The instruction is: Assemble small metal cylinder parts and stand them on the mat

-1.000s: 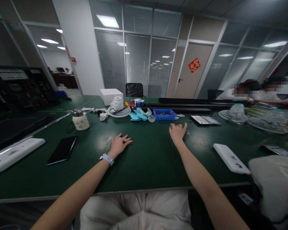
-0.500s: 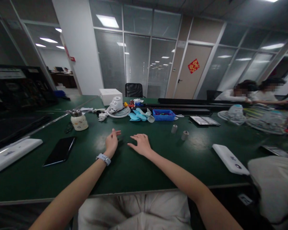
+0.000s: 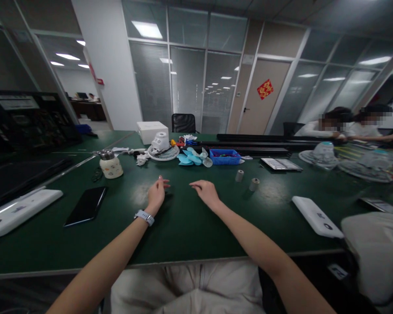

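My left hand (image 3: 157,194) rests on its edge on the green table (image 3: 190,226), fingers stretched forward and holding nothing; a watch sits on its wrist. My right hand (image 3: 208,192) lies a short gap to its right, fingers loosely spread and pointing left, also holding nothing. Two small grey cylinders (image 3: 239,175) (image 3: 253,184) stand on the table to the right of my right hand, apart from it.
A black phone (image 3: 87,205) and a white bottle (image 3: 110,165) lie to the left. A white fan (image 3: 162,148), blue fan blades (image 3: 191,158) and a blue tray (image 3: 224,156) sit further back. White flat devices (image 3: 316,216) (image 3: 19,211) lie at both sides. Other people sit at the far right.
My right hand drew back from the grey cylinders toward the middle, near my left hand. My left hand turned from lying flat onto its edge.
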{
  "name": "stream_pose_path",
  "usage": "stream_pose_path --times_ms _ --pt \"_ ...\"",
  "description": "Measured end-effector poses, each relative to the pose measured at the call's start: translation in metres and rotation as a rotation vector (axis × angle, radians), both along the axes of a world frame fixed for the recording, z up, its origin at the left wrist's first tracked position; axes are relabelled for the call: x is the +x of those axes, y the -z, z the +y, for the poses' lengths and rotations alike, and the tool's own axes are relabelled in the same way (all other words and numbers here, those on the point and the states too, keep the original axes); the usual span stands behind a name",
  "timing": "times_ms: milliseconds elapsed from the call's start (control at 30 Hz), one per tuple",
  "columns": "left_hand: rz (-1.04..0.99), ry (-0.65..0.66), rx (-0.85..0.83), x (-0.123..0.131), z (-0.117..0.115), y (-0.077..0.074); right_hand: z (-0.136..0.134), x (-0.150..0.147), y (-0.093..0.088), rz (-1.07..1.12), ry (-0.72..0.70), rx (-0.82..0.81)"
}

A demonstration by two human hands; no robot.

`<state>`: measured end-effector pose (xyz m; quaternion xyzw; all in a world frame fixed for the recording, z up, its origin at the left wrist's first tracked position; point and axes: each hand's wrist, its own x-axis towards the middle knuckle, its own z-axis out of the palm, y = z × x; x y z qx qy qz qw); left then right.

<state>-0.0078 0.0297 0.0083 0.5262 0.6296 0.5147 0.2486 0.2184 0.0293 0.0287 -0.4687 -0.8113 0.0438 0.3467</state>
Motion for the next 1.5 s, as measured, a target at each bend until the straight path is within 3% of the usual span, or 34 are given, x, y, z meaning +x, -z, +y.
stream_pose_path --times_ms 133,200,333,900,1233,1400,1500 --pt "0.032 -0.003 0.003 0.003 -0.004 -0.004 0.027 0.08 -0.019 0.104 0.376 0.208" --pt "0.048 0.0 0.005 0.004 -0.005 -0.005 0.039 0.117 -0.02 0.125 0.548 0.213" --pt "0.065 0.028 -0.004 0.005 -0.004 -0.004 0.052 0.158 -0.01 0.156 0.661 0.157" --pt "0.132 0.106 -0.006 0.007 -0.005 -0.003 0.071 0.165 0.004 0.09 0.689 0.134" --pt "0.146 0.126 -0.016 0.008 -0.006 -0.004 0.071 0.164 0.002 0.064 0.721 0.087" --pt "0.144 0.15 -0.007 0.008 -0.006 -0.003 0.066 0.162 -0.001 -0.056 0.693 0.179" --pt "0.156 0.154 -0.013 0.008 -0.006 -0.003 0.054 0.167 -0.004 -0.07 0.806 0.226"
